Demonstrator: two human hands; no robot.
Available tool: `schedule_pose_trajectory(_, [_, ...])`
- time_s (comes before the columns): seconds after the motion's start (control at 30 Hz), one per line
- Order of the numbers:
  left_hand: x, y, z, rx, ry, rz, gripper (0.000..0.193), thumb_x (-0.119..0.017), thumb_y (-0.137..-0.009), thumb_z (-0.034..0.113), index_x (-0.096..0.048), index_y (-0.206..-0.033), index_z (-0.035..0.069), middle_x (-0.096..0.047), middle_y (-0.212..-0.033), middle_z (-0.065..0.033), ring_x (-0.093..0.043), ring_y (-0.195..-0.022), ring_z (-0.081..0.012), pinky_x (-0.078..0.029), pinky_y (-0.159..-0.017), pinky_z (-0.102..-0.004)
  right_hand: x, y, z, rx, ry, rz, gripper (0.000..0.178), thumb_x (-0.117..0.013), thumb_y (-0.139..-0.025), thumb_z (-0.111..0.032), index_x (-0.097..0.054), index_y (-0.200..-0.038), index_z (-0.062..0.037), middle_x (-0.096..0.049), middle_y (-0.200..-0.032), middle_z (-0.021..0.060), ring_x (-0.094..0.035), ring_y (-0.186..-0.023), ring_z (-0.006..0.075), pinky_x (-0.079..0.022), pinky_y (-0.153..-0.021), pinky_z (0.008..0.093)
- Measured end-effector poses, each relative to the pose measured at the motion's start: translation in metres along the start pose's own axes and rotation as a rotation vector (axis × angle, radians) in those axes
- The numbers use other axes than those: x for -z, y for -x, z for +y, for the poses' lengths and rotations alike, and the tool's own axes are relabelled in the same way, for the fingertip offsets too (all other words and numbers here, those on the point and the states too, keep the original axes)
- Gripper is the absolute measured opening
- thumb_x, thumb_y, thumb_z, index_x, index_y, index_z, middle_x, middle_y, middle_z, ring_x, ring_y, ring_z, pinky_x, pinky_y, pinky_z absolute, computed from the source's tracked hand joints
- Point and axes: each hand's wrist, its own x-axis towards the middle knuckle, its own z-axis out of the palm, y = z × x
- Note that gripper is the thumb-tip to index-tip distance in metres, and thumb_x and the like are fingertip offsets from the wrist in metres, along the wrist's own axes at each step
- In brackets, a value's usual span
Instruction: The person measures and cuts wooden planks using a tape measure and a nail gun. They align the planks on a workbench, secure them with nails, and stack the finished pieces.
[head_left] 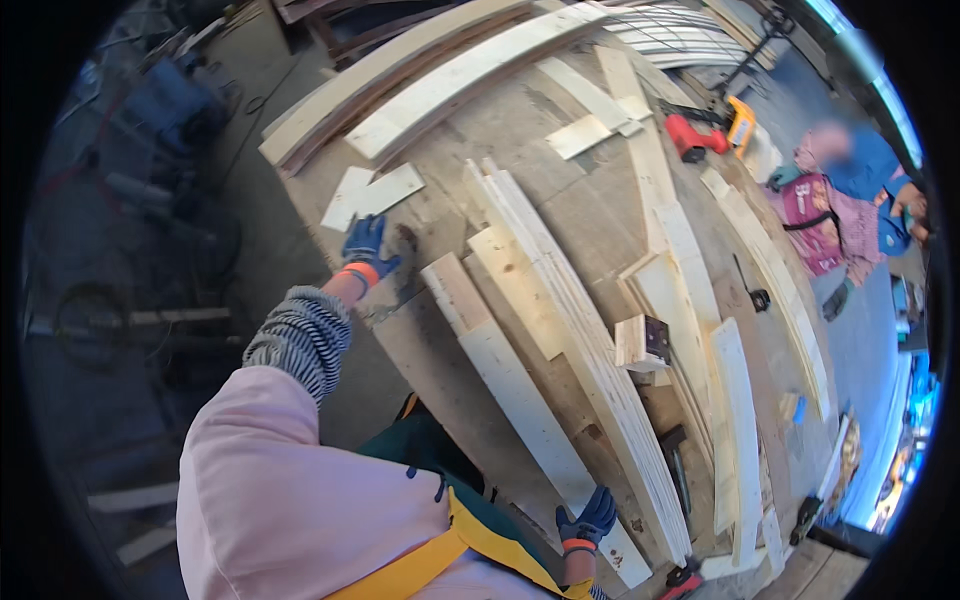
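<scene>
My left hand [368, 246], in a dark blue glove with an orange cuff, reaches out over the table's near edge. Its fingers are stretched and end beside two short wood offcuts [392, 190]; whether they touch them I cannot tell. Lower down, my right hand [588, 518], gloved the same way, lies over a long pale board [520, 410] close to that board's lower end. The thumb stands apart from the fingers, and no grip round the board shows. Alongside lies a stack of long narrow planks [585, 350].
Thick boards [480, 75] lie along the far end. A red power tool [690, 138], a small wooden block [640, 343] and a hammer-like tool [676, 465] rest among planks. Across the wooden worktable [430, 360], at the right, another person [835, 205] stands.
</scene>
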Motion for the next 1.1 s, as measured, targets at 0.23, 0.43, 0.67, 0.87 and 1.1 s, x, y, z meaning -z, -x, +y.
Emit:
schedule_pose_trajectory(0.23, [-0.04, -0.12, -0.058, 0.105, -0.308, -0.316, 0.102, -0.081, -0.066, 0.047, -0.028, -0.15, 0.019, -0.052, -0.129, -0.0153, -0.05, -0.116, -0.0359, -0.037, -0.101, -0.0464, 0.025, 0.018, -0.047, -0.162, -0.067, -0.071, 0.096, -0.067, -0.075, -0.051, -0.027, -0.148, -0.0041, -0.036, -0.147, 0.0186, -0.033, -0.136, 0.0365, -0.027, -0.112, 0.048])
schedule_pose_trajectory(0.43, [-0.022, -0.092, -0.098, 0.23, -0.107, -0.048, 0.104, -0.083, -0.064, 0.045, -0.03, -0.15, 0.02, -0.047, -0.137, -0.0189, -0.044, -0.125, -0.0391, -0.036, -0.106, -0.0484, 0.04, 0.002, -0.128, -0.177, -0.2, -0.026, 0.091, -0.067, -0.077, -0.048, -0.03, -0.147, -0.0041, -0.037, -0.146, 0.0191, -0.033, -0.135, 0.0377, -0.029, -0.11, 0.0496])
schedule_pose_trajectory(0.67, [-0.054, -0.113, -0.172, 0.366, -0.266, -0.252, 0.106, -0.082, -0.063, 0.051, -0.027, -0.15, 0.026, -0.046, -0.136, -0.0204, -0.042, -0.126, -0.0414, -0.038, -0.103, -0.0519, 0.06, -0.071, -0.129, -0.304, -0.217, 0.249, 0.084, -0.071, -0.077, -0.04, -0.035, -0.144, -0.0033, -0.044, -0.139, 0.0208, -0.041, -0.129, 0.0399, -0.034, -0.106, 0.0501])
schedule_pose_trajectory(0.87, [-0.056, -0.138, -0.205, 0.225, -0.284, -0.419, 0.096, -0.085, -0.062, 0.033, -0.036, -0.141, 0.013, -0.054, -0.124, -0.0213, -0.049, -0.119, -0.0424, -0.042, -0.1, -0.0496, -0.019, -0.131, -0.116, -0.783, -0.412, 0.438, 0.075, -0.066, -0.081, -0.048, -0.044, -0.138, -0.0051, -0.052, -0.132, 0.0198, -0.046, -0.126, 0.0369, -0.031, -0.109, 0.0487])
schedule_pose_trajectory(1.1, [-0.015, -0.07, -0.082, -0.186, -0.094, -0.12, 0.101, -0.083, -0.055, 0.016, -0.035, -0.143, 0.01, -0.05, -0.132, -0.0169, -0.045, -0.124, -0.0388, -0.035, -0.108, -0.0443, -0.02, -0.131, -0.128, -0.756, -0.333, 0.541, 0.061, -0.061, -0.084, -0.046, -0.051, -0.13, -0.0074, -0.058, -0.126, 0.0146, -0.05, -0.122, 0.0324, -0.032, -0.107, 0.0492])
